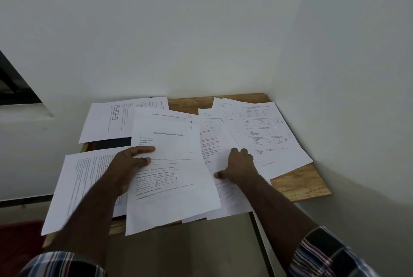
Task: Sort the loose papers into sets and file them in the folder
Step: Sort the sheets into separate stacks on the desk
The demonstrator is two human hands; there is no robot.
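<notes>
Loose papers cover the table (297, 185).
Letter sheet (169, 165) lies centre, on others; annotated sheets (263, 133) right; text page (82, 185) left.

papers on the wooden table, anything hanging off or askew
Yes. The white printed sheet with a table under the left hand overhangs the wooden table's near edge, as does the left text sheet.
</notes>
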